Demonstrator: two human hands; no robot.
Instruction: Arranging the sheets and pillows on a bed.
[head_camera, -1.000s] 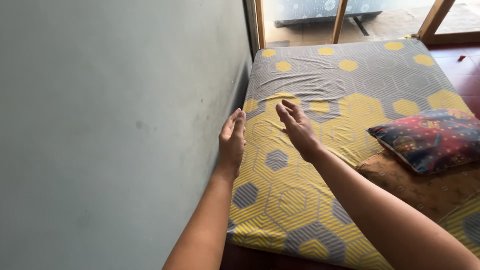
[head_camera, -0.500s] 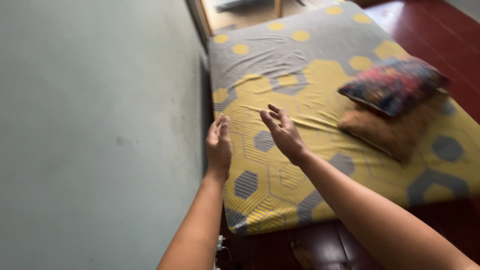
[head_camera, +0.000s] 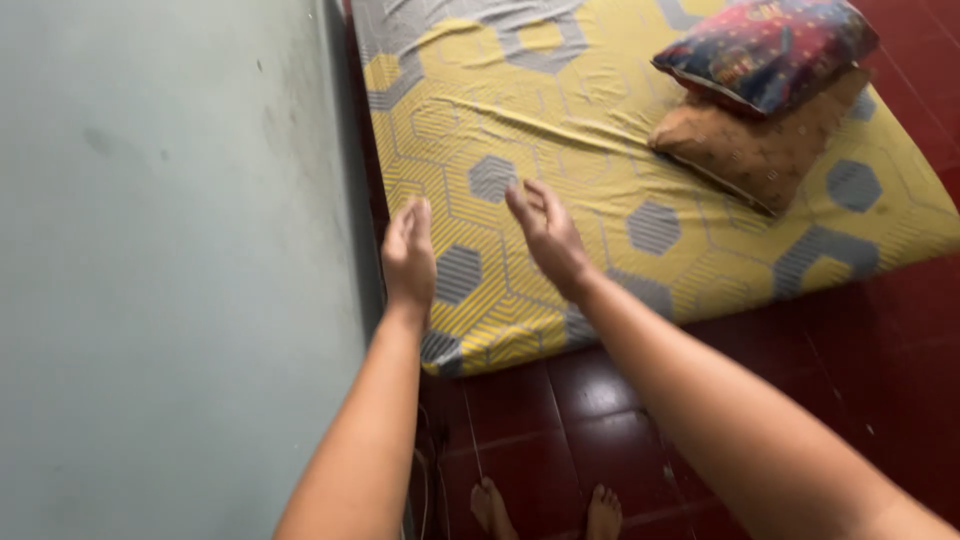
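Both my hands out flat and empty over the near corner of the mattress.

Grey-green wall (head_camera: 170, 250) fills my left side, and the mattress (head_camera: 600, 130) in its yellow sheet with grey hexagons runs right along it. My left hand (head_camera: 408, 255) hovers near the wall edge, fingers straight and together, gripping nothing, above the sheet's near corner. Just to its right my right hand (head_camera: 545, 235) is spread open, palm turned inward, also holding nothing, over the yellow and grey pattern. Further right, well apart from my hands, a dark patterned pillow (head_camera: 765, 50) lies on top of a brown pillow (head_camera: 760, 150). Below the mattress edge is red tiled floor (head_camera: 800, 350), and my bare toes (head_camera: 545, 510) show at the bottom.
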